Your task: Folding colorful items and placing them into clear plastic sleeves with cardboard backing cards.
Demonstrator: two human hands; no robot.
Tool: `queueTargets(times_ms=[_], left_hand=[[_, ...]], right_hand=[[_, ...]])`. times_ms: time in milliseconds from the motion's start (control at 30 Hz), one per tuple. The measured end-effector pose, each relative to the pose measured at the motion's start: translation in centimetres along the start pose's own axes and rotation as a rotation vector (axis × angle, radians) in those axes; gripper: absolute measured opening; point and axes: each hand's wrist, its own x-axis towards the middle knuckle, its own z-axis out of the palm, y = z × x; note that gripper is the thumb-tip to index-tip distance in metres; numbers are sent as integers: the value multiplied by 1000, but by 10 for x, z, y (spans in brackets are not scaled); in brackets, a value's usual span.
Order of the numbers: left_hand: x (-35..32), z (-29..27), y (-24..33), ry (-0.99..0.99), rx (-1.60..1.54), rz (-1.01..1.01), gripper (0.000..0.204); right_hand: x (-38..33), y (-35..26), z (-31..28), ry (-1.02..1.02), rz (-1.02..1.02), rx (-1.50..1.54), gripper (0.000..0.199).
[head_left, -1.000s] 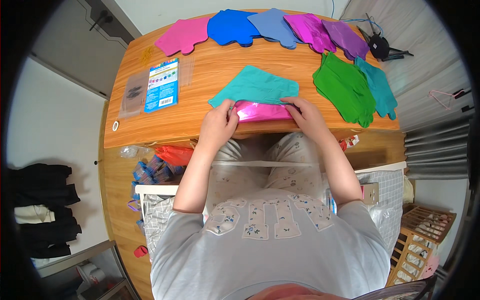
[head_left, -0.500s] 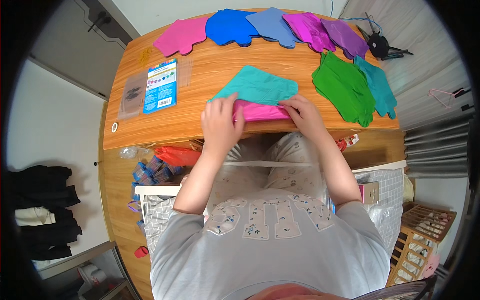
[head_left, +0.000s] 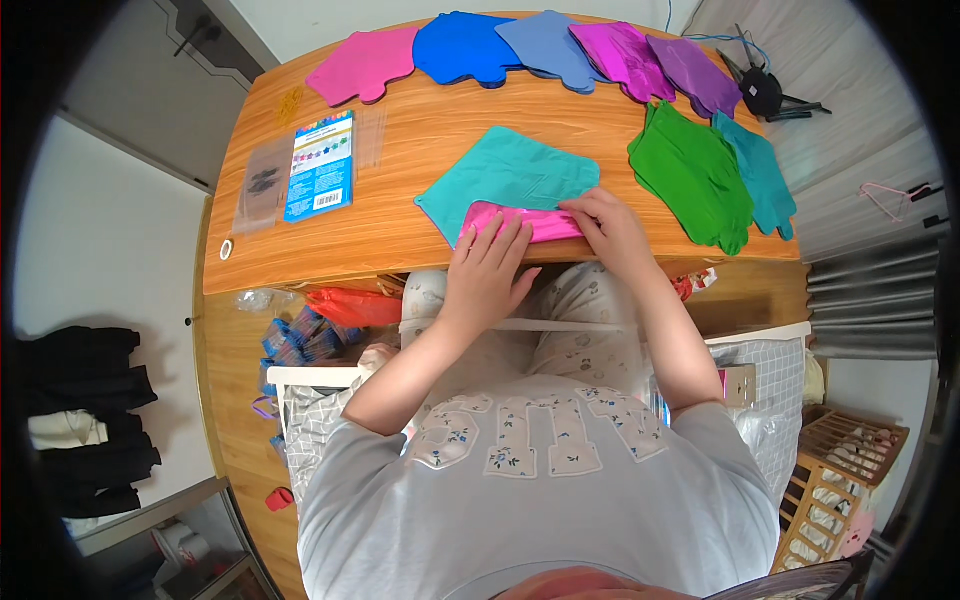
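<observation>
A flat teal piece (head_left: 520, 165), thin and foil-like with pointed corners, lies at the desk's near edge. Over its lower part is a shiny pink strip (head_left: 550, 226); whether the two are joined I cannot tell. My left hand (head_left: 488, 270) rests flat on the strip's left part, fingers stretched out and thumb apart. At the strip's right end, my right hand (head_left: 608, 228) pinches the edge between thumb and fingers, close to the teal piece's right corner.
Stacks of similar flat shapes line the desk's back: pink (head_left: 360, 68), blue (head_left: 465, 50), grey-blue (head_left: 550, 50), magenta (head_left: 622, 60), purple (head_left: 695, 75). Green (head_left: 692, 180) and darker teal (head_left: 755, 175) stacks lie right. Left are a blue-white package (head_left: 321, 170) and a white tape roll (head_left: 226, 249).
My left hand has moved right and nearer to me, from the teal piece's left edge to flat on the pink strip. My right hand keeps its pinch in nearly the same place.
</observation>
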Motion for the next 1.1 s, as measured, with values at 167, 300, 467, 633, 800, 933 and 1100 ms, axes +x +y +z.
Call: queueTargets(times_ms=[167,300,467,633,800,933,1100], left_hand=[[0,4,0,22,21,-2,58],[-3,6,-3,28,18,1,58],[-2,9,-4,29,41,16,56],[-1,6,-4,16,61,14,56],[0,2,-2,13,91,45,56],[0,3,-2,21,62,47,58],[-4,6,-5,51,66,37,60]], right_hand=[[-5,-7,1,43,-72,-187,18],[-21,-34,18,66,-302,-426,37],[-43,-29,37,-29,-248,-349,44],[-52,-22,15,-65,-151,-453,44],[-64,-18,-9,-67,-27,-555,42],[-64,-21,-16,-47,-4,-568,38],[-19,-22,-23,-88,55,-228,30]])
